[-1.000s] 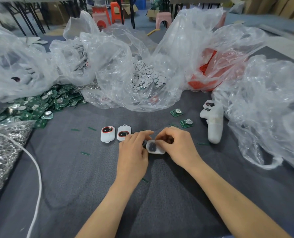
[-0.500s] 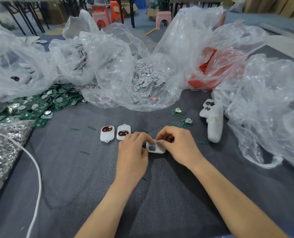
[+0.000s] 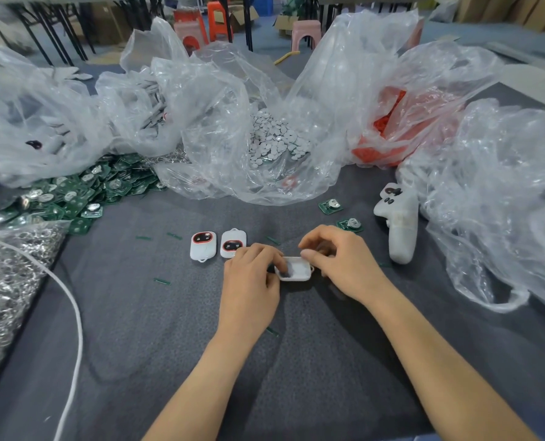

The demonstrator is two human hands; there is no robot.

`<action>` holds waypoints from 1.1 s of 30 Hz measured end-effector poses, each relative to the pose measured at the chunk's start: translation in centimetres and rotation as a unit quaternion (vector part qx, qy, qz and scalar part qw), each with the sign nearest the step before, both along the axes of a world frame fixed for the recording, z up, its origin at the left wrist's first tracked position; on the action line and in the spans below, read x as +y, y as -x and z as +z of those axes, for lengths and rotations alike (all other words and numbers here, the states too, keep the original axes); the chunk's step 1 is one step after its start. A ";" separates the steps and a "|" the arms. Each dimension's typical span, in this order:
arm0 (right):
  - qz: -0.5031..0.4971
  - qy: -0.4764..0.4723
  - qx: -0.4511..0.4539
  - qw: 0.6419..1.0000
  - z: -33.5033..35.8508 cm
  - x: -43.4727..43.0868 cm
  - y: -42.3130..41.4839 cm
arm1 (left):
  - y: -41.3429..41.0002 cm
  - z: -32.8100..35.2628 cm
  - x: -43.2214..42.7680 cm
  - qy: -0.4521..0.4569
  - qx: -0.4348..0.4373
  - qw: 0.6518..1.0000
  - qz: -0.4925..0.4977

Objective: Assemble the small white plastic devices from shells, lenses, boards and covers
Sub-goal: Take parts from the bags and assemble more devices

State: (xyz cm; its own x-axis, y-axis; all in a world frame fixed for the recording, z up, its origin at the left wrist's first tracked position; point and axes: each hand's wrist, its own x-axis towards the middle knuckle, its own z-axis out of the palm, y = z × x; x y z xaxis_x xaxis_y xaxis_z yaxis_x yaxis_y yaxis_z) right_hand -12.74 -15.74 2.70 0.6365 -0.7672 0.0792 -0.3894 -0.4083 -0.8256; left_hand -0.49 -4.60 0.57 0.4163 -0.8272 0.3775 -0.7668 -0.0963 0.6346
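Note:
A small white shell [image 3: 296, 269] lies hollow side up on the grey mat, a dark lens showing at its left end. My left hand [image 3: 252, 275] pinches the shell's left end, one fingertip inside it. My right hand [image 3: 337, 259] holds the shell's right end with curled fingers, thumb on the far rim. Two assembled white devices [image 3: 203, 246] [image 3: 231, 243] with red-ringed dark windows lie side by side just left of my hands. Two loose green boards [image 3: 330, 205] [image 3: 350, 224] lie beyond my right hand.
A heap of green boards [image 3: 70, 194] lies far left. Clear bags hold white round covers [image 3: 274, 141], red parts [image 3: 388, 122] and shells [image 3: 35, 135]. A white controller [image 3: 398, 227] lies right. Metal rings [image 3: 4, 281] and a white cable [image 3: 74, 313] are at left.
The right hand's fingers have lifted a little off the shell, baring its hollow inside. The left hand keeps its hold on the left end.

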 end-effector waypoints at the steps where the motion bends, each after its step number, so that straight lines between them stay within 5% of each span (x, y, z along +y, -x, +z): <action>1: 0.003 -0.010 0.001 1.000 0.1 -0.2 0.2 | 0.0 0.0 0.0 0.000 0.000 1.000 0.000; 13: 0.022 0.024 0.022 0.999 -0.1 -0.2 0.3 | 0.2 -0.2 0.0 0.017 0.010 1.000 -0.001; 22: 0.071 0.119 -0.009 0.990 -0.1 0.4 -0.1 | -1.0 -0.2 0.3 0.138 0.211 0.961 0.114; 25: -0.035 0.231 0.064 0.970 -0.6 -0.4 0.1 | -0.8 -0.3 0.2 0.131 0.225 0.958 0.117; 29: -0.081 0.240 0.219 0.942 -1.1 -0.7 0.2 | -0.5 -0.3 0.0 0.117 0.214 0.964 0.100; 33: -0.058 0.250 0.168 0.952 -0.9 -0.1 -0.1 | -0.5 -0.4 0.0 0.113 0.204 0.968 0.096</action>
State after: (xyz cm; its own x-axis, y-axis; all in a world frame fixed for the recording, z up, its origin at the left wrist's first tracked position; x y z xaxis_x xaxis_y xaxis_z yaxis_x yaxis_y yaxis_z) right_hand -12.65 -15.82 1.77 0.6035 -0.7539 0.2596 -0.6637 -0.6554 -0.3605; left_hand -0.01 -4.60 0.21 0.7067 -0.6356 0.3107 -0.4290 -0.0358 0.9026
